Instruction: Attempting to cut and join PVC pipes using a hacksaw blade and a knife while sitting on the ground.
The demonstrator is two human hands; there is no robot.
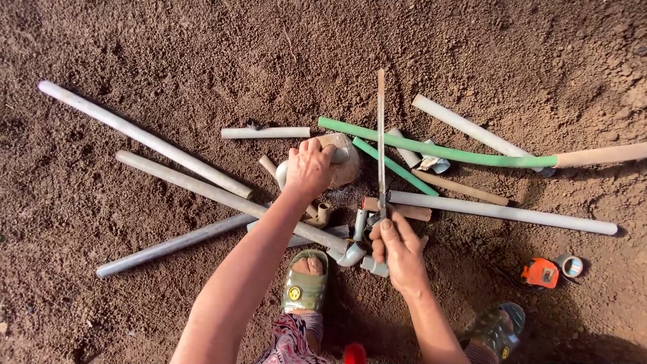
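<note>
My left hand (309, 167) grips a short grey pipe piece (337, 156) and presses it onto a rounded stone (347, 168) on the soil. My right hand (399, 248) is closed on the handle of a long thin saw blade (381, 141), which points away from me, just right of the stone. Several grey pipes lie around the hands, one long pipe (222, 195) ending in a grey elbow fitting (350, 255) near my right hand. My foot in a green sandal (304, 282) sits just below the elbow.
A bent green pipe (431, 149) and a straight green one (394, 167) lie right of the blade. Long grey pipes (502, 212) (145, 138) spread both ways. An orange tape measure (540, 273) and a tape roll (571, 265) rest at the right. My other sandal (499, 330) is lower right.
</note>
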